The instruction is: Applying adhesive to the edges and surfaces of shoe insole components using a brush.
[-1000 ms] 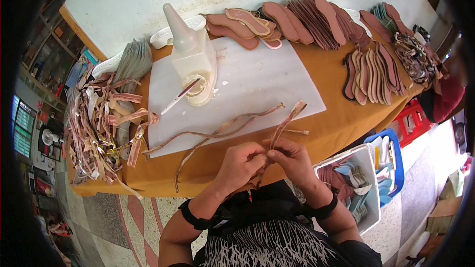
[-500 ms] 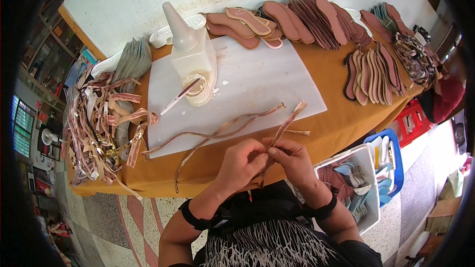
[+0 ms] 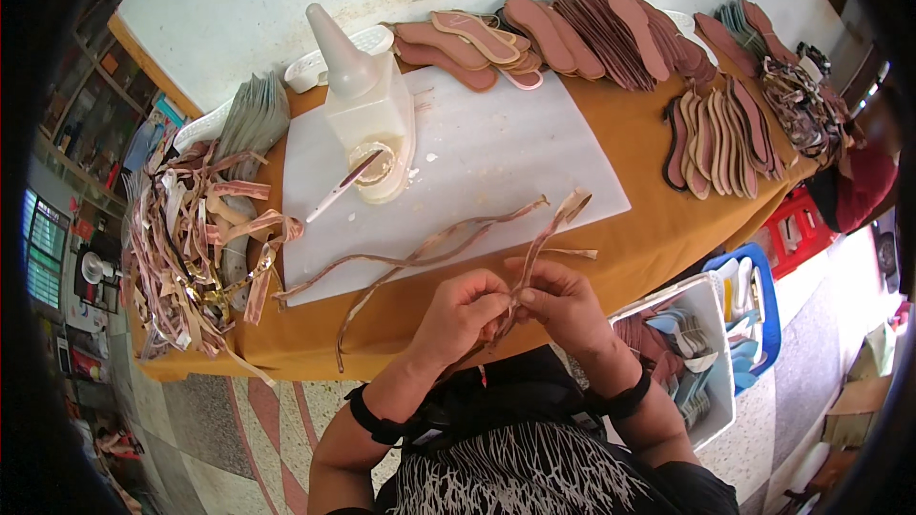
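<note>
Between my hands, at the table's near edge, is a narrow brownish-pink strip [image 3: 534,246]. Its wider, folded-looking end points up and away, and the rest hangs down toward my lap. My left hand [image 3: 468,313] pinches it with thumb and fingers. Close beside it, my right hand [image 3: 556,300] grips the same strip, thumb on top. Just beyond my hands, two long thin strips [image 3: 420,253] cross each other on the white board [image 3: 515,153] and hang over its near edge. Where my fingers meet, part of the held strip is hidden.
A white glue bottle [image 3: 367,114] with an open cup holds a brush [image 3: 345,187]. A heap of strips [image 3: 196,248] lies left. Stacks of brown insoles [image 3: 611,38] line the back; more insoles [image 3: 716,138] lie right. A white bin [image 3: 720,324] of sole pieces stands by the table's right side.
My hands have shifted slightly along the strip, which now bends more, its far end turned and looking wider. The crossed strips on the board have stayed put.
</note>
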{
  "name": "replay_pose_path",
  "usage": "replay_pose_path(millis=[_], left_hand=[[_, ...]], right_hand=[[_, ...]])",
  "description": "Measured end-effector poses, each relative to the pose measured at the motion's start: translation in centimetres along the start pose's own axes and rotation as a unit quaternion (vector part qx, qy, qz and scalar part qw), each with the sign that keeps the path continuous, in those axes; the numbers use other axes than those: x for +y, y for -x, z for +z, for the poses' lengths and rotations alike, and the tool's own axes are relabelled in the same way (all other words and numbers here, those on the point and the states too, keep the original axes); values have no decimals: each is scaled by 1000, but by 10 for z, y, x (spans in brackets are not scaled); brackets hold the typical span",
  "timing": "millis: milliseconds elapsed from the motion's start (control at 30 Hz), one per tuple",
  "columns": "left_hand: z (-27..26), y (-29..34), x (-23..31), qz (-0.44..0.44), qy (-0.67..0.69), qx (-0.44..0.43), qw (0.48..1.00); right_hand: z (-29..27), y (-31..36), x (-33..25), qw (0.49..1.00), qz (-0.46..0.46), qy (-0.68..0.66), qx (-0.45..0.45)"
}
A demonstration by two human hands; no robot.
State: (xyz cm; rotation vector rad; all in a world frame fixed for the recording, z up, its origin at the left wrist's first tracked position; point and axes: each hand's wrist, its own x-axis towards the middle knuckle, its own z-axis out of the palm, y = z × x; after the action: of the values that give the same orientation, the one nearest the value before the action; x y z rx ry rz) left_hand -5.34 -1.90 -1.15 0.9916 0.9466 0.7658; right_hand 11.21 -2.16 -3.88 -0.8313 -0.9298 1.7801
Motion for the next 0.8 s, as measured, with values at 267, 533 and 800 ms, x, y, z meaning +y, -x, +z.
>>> replay_pose_path(millis=[267, 533, 800], left_hand=[[7, -3, -5, 92, -136, 86, 983], [13, -2, -1, 86, -113, 86, 986], [17, 1, -5, 137, -219, 133, 957]], right_hand=[[-4, 3, 5, 1000, -13, 7, 6], [-1, 5, 3, 995, -28, 88, -24], [11, 13, 1, 900, -153, 392, 114]])
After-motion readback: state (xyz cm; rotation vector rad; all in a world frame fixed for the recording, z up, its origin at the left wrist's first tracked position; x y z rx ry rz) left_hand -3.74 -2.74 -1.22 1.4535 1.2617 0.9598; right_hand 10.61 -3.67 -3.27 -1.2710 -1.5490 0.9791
